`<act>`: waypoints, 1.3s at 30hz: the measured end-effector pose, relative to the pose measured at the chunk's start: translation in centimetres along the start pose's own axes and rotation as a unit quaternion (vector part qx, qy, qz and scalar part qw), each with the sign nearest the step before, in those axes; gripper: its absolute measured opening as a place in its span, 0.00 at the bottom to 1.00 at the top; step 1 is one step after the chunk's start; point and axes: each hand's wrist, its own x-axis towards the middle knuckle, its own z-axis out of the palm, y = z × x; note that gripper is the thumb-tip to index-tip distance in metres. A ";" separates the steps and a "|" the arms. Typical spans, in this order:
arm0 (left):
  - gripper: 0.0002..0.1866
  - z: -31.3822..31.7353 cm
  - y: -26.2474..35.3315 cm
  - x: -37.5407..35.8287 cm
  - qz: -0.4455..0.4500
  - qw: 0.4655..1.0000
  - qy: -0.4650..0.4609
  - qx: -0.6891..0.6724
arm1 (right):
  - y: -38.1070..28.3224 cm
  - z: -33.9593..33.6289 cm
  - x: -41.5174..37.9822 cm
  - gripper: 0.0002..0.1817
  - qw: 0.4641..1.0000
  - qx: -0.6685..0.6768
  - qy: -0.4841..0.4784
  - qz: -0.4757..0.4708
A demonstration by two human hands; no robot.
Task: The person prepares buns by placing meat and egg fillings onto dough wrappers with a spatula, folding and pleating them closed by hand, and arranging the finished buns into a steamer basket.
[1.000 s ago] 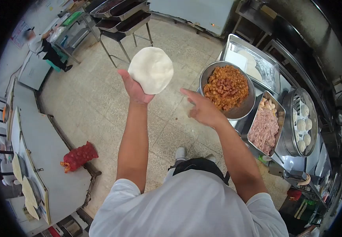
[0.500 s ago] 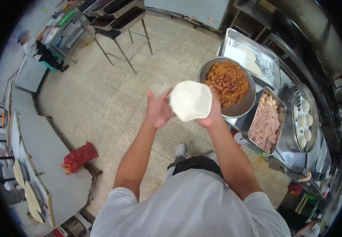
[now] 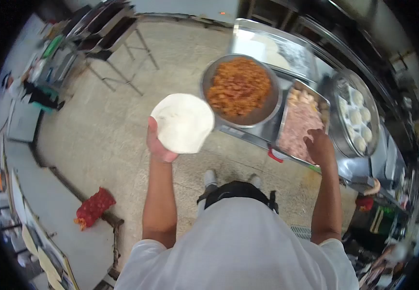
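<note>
A round white sheet of dough [image 3: 183, 123] lies across my left hand [image 3: 159, 145], whose thumb shows at the sheet's left edge. My right hand [image 3: 320, 146] is over the lower right part of a metal tray of pink minced meat [image 3: 299, 125], its fingers bent and apart at the meat; whether they touch it is hard to tell. Pale chunks [image 3: 302, 98] sit at the tray's far end. Left of the tray stands a steel bowl [image 3: 273, 104] of reddish-brown filling [image 3: 239, 87].
A round steamer [image 3: 334, 108] with white buns stands right of the meat. Behind the bowl is a floury tray [image 3: 272, 48]. A red net sack [image 3: 95, 208] lies at lower left. A rack [image 3: 117, 38] and a seated person [image 3: 28, 92] are at upper left.
My right hand has left the dough and moved right to the meat tray. My left hand now carries the dough alone, further left. The view has shifted.
</note>
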 end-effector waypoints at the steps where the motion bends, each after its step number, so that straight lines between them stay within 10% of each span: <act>1: 0.54 0.6 -0.6 0.1 -0.037 0.999 0.020 0.034 | 2.1 0.1 -1.2 0.16 0.994 -0.096 -0.028 0.052; 5: 0.50 5.7 -6.6 -0.8 0.005 0.988 -0.038 -0.150 | 7.9 1.6 -6.2 0.17 0.967 -0.221 -0.106 0.071; 12: 0.52 8.6 -14.3 -1.4 -0.074 0.995 0.043 0.052 | 11.0 3.0 -7.3 0.08 0.988 -0.130 -0.078 0.029; 15: 0.57 9.9 -16.1 -1.9 -0.063 0.980 -0.082 -0.170 | 11.7 2.1 -6.0 0.08 0.987 -0.153 -0.050 -0.022; 23: 0.55 8.9 -15.0 -4.1 -0.032 0.960 -0.148 -0.236 | 11.5 -6.5 -4.1 0.08 0.985 -0.155 0.007 -0.076; 39: 0.53 -2.5 -12.0 -3.7 -0.102 0.979 0.004 -0.176 | -1.0 2.3 13.9 0.13 0.977 -0.103 0.083 -0.169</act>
